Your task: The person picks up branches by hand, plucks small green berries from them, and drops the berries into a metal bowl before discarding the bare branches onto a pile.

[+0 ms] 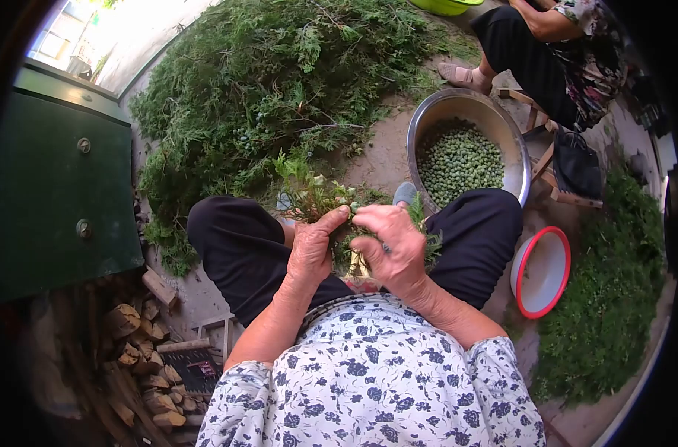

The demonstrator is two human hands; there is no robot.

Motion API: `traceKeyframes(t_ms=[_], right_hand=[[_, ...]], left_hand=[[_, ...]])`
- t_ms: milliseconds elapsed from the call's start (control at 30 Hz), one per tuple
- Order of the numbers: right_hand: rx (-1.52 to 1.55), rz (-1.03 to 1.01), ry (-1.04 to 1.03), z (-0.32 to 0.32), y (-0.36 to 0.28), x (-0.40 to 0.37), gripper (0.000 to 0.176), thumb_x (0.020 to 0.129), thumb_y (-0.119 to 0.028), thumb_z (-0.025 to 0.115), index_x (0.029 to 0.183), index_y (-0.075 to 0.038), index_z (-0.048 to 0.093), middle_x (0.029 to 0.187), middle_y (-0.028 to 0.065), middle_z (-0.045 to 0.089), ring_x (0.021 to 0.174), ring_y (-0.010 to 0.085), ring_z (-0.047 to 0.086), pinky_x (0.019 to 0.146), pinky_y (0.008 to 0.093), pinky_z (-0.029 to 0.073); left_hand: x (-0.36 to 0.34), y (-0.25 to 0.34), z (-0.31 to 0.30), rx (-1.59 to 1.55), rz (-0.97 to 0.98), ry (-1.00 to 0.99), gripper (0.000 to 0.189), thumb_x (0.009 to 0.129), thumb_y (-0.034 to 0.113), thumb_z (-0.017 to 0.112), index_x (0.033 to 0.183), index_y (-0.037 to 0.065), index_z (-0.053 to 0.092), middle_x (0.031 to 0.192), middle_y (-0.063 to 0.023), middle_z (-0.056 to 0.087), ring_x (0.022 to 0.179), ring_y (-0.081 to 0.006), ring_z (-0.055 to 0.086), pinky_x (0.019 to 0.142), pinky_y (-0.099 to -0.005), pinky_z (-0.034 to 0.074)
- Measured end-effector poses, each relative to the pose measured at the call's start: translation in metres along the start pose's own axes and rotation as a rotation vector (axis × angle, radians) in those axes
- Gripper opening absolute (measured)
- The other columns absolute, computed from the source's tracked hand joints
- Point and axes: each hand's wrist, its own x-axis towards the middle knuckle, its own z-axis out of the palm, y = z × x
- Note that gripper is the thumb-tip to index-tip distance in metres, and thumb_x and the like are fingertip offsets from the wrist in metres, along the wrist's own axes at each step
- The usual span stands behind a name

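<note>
My left hand (310, 249) is closed round a leafy evergreen sprig (309, 194) that bears pale green cones, its thumb pressed on the stem. Right beside it, my right hand (395, 242) has its fingers curled inward at the sprig's near end. The thumb stands a little apart from the fingertips, and whatever lies inside the palm is hidden. Green foliage also shows below and behind the right hand, between my knees. Just past my right knee stands a large steel basin (523, 160), partly filled with small green cones (462, 160).
A big heap of cut evergreen branches (272, 89) lies ahead. Stripped greenery (599, 298) is piled at right, beside a red-rimmed white basin (540, 276). Another person (547, 59) sits at upper right. A green cabinet (71, 186) and split firewood (149, 357) are on the left.
</note>
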Motion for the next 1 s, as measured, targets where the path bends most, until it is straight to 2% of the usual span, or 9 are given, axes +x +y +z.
traceKeyframes(t_ms=[67, 133, 200, 333, 467, 567, 633, 833, 1000], right_hand=[[0.236, 0.334, 0.083, -0.008, 0.005, 0.007, 0.019, 0.078, -0.011, 0.066, 0.094, -0.002, 0.062, 0.088, 0.0127, 0.061, 0.080, 0.0238, 0.060, 0.070, 0.0312, 0.047], [0.172, 0.321, 0.024, -0.017, 0.017, 0.017, 0.019, 0.078, -0.007, 0.064, 0.096, -0.003, 0.062, 0.087, 0.0125, 0.061, 0.078, 0.0219, 0.060, 0.069, 0.0297, 0.047], [0.146, 0.323, -0.105, -0.016, 0.026, 0.020, 0.022, 0.076, 0.000, 0.062, 0.098, -0.004, 0.062, 0.085, 0.0107, 0.061, 0.075, 0.0183, 0.060, 0.067, 0.0274, 0.047], [0.267, 0.441, -0.262, -0.006, 0.022, 0.021, 0.024, 0.075, -0.002, 0.066, 0.098, -0.001, 0.061, 0.084, 0.0068, 0.061, 0.077, 0.0120, 0.058, 0.071, 0.0241, 0.046], [0.310, 0.533, -0.270, -0.001, 0.027, 0.014, 0.022, 0.075, -0.002, 0.067, 0.097, 0.000, 0.061, 0.085, 0.0046, 0.061, 0.076, 0.0105, 0.057, 0.071, 0.0239, 0.046], [0.543, 0.592, -0.231, 0.000, 0.031, 0.008, 0.021, 0.076, -0.003, 0.066, 0.096, 0.001, 0.060, 0.083, 0.0045, 0.062, 0.075, 0.0104, 0.059, 0.066, 0.0238, 0.048], [0.968, 0.837, -0.086, 0.002, 0.031, 0.007, 0.016, 0.078, -0.002, 0.064, 0.093, 0.002, 0.059, 0.082, 0.0033, 0.062, 0.074, 0.0087, 0.058, 0.066, 0.0224, 0.048], [1.192, 0.922, -0.067, -0.005, 0.042, 0.010, 0.031, 0.085, -0.006, 0.055, 0.114, -0.001, 0.047, 0.091, 0.0035, 0.053, 0.071, 0.0086, 0.053, 0.065, 0.0212, 0.045], [1.081, 0.885, -0.301, -0.006, 0.045, 0.017, 0.040, 0.083, -0.009, 0.061, 0.119, -0.001, 0.049, 0.091, 0.0016, 0.053, 0.068, 0.0052, 0.051, 0.056, 0.0172, 0.041]], left_hand=[[-0.006, 0.007, 0.006, 0.057, -0.012, 0.006, 0.030, 0.075, -0.003, 0.063, 0.102, 0.007, 0.055, 0.090, -0.0022, 0.060, 0.080, -0.0128, 0.058, 0.070, -0.0274, 0.047], [-0.005, 0.007, 0.003, 0.089, 0.015, -0.006, 0.025, 0.077, -0.005, 0.061, 0.101, 0.002, 0.056, 0.089, -0.0050, 0.062, 0.078, -0.0134, 0.061, 0.065, -0.0253, 0.052], [-0.005, 0.007, 0.003, 0.087, 0.006, -0.012, 0.029, 0.075, -0.005, 0.063, 0.102, 0.004, 0.055, 0.090, -0.0032, 0.061, 0.080, -0.0128, 0.059, 0.068, -0.0256, 0.049], [-0.004, 0.003, 0.005, 0.049, 0.042, -0.064, 0.036, 0.071, -0.008, 0.064, 0.103, 0.005, 0.054, 0.093, -0.0024, 0.060, 0.085, -0.0134, 0.058, 0.075, -0.0275, 0.048], [-0.002, 0.000, 0.000, 0.061, 0.021, -0.059, 0.038, 0.070, -0.010, 0.065, 0.104, 0.004, 0.054, 0.094, -0.0033, 0.060, 0.087, -0.0146, 0.059, 0.078, -0.0287, 0.049], [-0.002, 0.001, -0.001, 0.071, 0.057, -0.093, 0.037, 0.071, -0.009, 0.064, 0.103, 0.004, 0.054, 0.094, -0.0040, 0.060, 0.086, -0.0152, 0.059, 0.076, -0.0288, 0.049], [0.000, 0.002, -0.003, 0.071, 0.016, -0.116, 0.029, 0.074, -0.009, 0.063, 0.100, 0.001, 0.056, 0.091, -0.0053, 0.061, 0.080, -0.0143, 0.060, 0.070, -0.0271, 0.051], [-0.006, 0.006, 0.007, 0.164, 0.014, -0.123, 0.029, 0.074, -0.006, 0.062, 0.101, 0.001, 0.056, 0.091, -0.0059, 0.062, 0.080, -0.0143, 0.061, 0.071, -0.0269, 0.051], [-0.006, 0.002, 0.002, 0.189, 0.014, -0.163, 0.029, 0.074, -0.005, 0.063, 0.102, 0.000, 0.056, 0.092, -0.0067, 0.062, 0.080, -0.0145, 0.060, 0.071, -0.0269, 0.051]])
